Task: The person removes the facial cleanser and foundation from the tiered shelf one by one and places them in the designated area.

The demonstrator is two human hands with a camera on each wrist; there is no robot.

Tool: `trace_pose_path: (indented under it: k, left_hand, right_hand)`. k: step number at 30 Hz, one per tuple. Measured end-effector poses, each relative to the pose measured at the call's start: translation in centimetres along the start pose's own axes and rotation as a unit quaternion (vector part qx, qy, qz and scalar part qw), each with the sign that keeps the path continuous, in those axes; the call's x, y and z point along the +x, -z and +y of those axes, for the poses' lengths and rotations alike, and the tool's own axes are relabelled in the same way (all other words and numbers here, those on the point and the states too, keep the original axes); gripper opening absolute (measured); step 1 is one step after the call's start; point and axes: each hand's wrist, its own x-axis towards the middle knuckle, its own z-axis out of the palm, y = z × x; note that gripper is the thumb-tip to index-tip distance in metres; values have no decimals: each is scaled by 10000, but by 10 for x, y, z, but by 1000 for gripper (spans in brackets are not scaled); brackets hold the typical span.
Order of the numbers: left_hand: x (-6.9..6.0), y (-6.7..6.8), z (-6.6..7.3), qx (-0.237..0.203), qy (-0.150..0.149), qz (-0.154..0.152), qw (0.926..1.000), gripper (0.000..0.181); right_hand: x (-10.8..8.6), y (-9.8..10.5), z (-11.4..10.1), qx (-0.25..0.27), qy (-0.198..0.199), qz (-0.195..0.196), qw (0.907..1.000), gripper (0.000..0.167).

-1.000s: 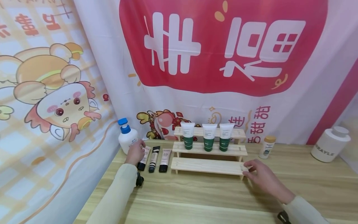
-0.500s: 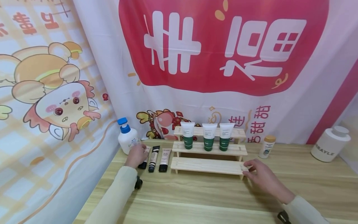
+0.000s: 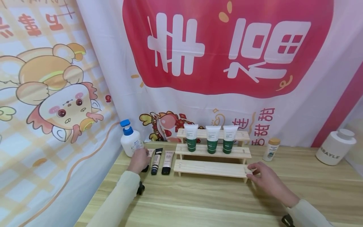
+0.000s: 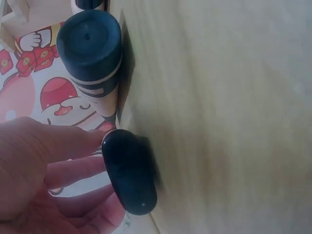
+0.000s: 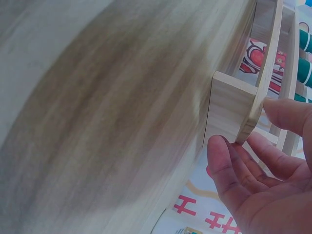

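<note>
My left hand [image 3: 140, 161] pinches the leftmost tube of BB cream [image 4: 129, 171] by its sides, thumb on one side and fingers on the other. Its black cap is plain in the left wrist view, while my hand covers most of it in the head view. Beside it lie a striped black-capped tube [image 3: 156, 161] and another BB cream tube [image 3: 168, 162]. My right hand [image 3: 267, 182] holds the right end of the lowest step of a three-tier wooden rack [image 3: 210, 167], thumb above and fingers below. Three white-and-green tubes [image 3: 212, 140] stand upright on the middle step.
A white pump bottle [image 3: 131, 142] with a blue top stands just behind my left hand. Right of the rack are a small yellow-capped bottle [image 3: 271, 150] and a large white jar [image 3: 336, 147]. A printed curtain [image 3: 215, 78] hangs behind the wooden table [image 3: 198, 195].
My left hand has shifted slightly right and down over the leftmost tube, covering more of it. My right hand stays at the rack's end.
</note>
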Motion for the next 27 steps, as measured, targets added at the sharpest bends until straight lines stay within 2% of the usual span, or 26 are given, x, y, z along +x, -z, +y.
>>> trace_pose_path:
  k: [3, 5, 7, 9, 11, 12, 15, 17, 19, 21, 23, 27]
  left_hand:
    - [-6, 4, 8, -83, 2, 164, 9998, 32]
    - [-11, 8, 18, -152, -138, 395, 9990, 36]
    - [-18, 16, 31, -266, -481, 682, 9962, 40]
    - [-26, 25, 48, -446, -1012, 964, 9892, 44]
    - [-33, 34, 66, -621, -1647, 1213, 9769, 48]
    - [-36, 37, 75, -711, -1997, 1325, 9683, 51]
    - [-39, 42, 98, -946, -2953, 1620, 9368, 59]
    - [-38, 42, 110, -1118, -3385, 1752, 9177, 64]
    - [-36, 41, 120, -1269, -3607, 1837, 9055, 68]
    - [-34, 38, 127, -1393, -3677, 1868, 9003, 70]
    - [-34, 37, 131, -1484, -3718, 1886, 8968, 69]
    - [-34, 34, 136, -1502, -3748, 1898, 8949, 62]
  right_hand:
    - [0, 0, 1, -3, 8, 6, 10000, 27]
    - [-1, 0, 1, 9, -22, -18, 10000, 28]
    - [-1, 0, 1, 8, -74, -46, 10000, 28]
    - [-1, 0, 1, 6, -100, -60, 9999, 28]
    - [-1, 0, 2, 18, -106, -55, 9999, 28]
    - [-1, 0, 2, 29, -103, -55, 9999, 28]
    - [0, -1, 3, 54, -105, -45, 9999, 27]
    - [0, -1, 3, 79, -110, -48, 9999, 27]
    - [0, -1, 3, 87, -110, -54, 9999, 27]
    - [0, -2, 3, 105, -131, -67, 9998, 27]
    - [0, -1, 1, 110, -179, -101, 9997, 27]
    - [0, -1, -1, 93, -293, -165, 9994, 28]
